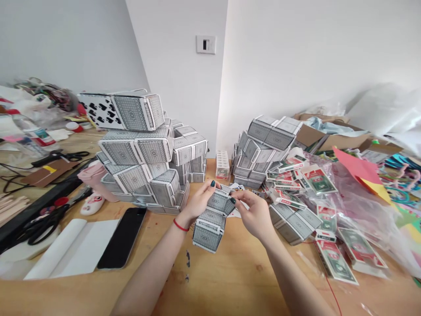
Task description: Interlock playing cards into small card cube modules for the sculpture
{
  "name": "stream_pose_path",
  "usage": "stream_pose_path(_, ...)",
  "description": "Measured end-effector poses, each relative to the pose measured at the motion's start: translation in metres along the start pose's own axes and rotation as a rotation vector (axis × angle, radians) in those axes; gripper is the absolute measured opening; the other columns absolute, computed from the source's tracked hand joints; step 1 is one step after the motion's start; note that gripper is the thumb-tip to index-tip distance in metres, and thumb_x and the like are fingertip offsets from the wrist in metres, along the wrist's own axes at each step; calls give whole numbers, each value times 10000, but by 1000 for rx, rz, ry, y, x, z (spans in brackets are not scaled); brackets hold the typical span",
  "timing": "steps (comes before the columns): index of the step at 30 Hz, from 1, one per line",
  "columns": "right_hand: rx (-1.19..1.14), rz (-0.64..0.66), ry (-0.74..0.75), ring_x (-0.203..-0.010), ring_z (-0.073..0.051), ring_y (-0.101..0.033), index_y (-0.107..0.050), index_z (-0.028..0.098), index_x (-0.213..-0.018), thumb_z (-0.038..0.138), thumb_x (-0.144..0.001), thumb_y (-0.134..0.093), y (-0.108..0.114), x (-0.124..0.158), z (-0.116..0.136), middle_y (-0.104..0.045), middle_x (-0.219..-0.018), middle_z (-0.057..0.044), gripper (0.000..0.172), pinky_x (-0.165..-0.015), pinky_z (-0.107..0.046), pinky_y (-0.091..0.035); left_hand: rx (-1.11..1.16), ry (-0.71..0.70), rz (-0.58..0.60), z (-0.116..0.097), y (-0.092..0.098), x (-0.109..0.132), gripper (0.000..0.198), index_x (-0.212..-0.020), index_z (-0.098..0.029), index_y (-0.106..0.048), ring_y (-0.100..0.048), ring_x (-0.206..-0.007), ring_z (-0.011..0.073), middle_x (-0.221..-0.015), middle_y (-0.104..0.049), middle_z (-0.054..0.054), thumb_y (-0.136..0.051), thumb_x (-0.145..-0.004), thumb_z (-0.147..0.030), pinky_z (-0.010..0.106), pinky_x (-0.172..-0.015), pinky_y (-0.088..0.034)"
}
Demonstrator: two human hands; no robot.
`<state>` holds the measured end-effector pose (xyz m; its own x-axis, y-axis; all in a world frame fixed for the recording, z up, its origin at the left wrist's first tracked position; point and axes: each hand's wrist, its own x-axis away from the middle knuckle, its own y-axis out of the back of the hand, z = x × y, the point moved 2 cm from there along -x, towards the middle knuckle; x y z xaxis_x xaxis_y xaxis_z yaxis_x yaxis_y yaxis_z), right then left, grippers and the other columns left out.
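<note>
Between my two hands is a small block structure folded from playing cards (208,232), grey patterned backs outward, tilted above the wooden table. My left hand (201,198) grips its upper left side, thumb along the top. At the upper right edge, my right hand (251,210) pinches a card (232,202) of the same structure; the fingertips partly hide its fold. Some loose cards (241,208) lie face up behind my right hand. A tall stack of card blocks (138,149) stands to the left, and a smaller stack (263,149) to the right.
A black phone (122,239), white paper (79,248) and black scissors (49,219) lie on the left. Red and green card packs (335,259) and another card block (296,224) lie on the right, beside clear plastic and a cardboard box (329,136). Clear packs (222,164) stand by the wall.
</note>
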<state>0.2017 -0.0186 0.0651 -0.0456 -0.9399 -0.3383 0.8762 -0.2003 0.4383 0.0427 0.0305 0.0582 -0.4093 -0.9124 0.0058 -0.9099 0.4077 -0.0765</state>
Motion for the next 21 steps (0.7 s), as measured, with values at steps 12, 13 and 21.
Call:
stream_pose_path(12,215,-19,23,-708,-212,-611,-577,197,-662,88,-671,-449,-4,2,6,-662,-721,-54,168,-665,-312,-446,-176,-117,91,0,-1,1,280,-849,-188,-499,-438,-670,130,-729,-491,-6,-389,-858,-445,236,-616,-384)
stream_pose_path(13,219,-12,23,-691,-209,-608,-574,199,-655,87,-669,-447,-4,2,6,-658,-705,-50,170,-651,-306,-444,-176,-111,100,0,-1,1,286,-853,-186,-498,-436,-666,127,-735,-493,-5,-382,-860,-447,234,-613,-384)
stream_pose_path(21,245,36,-10,-660,-207,-608,-568,206,-623,93,-652,-445,-6,2,5,-657,-671,-37,170,-620,-288,-437,-167,-76,139,3,0,2,289,-858,-190,-492,-413,-627,115,-718,-476,-11,-366,-867,-449,230,-587,-374)
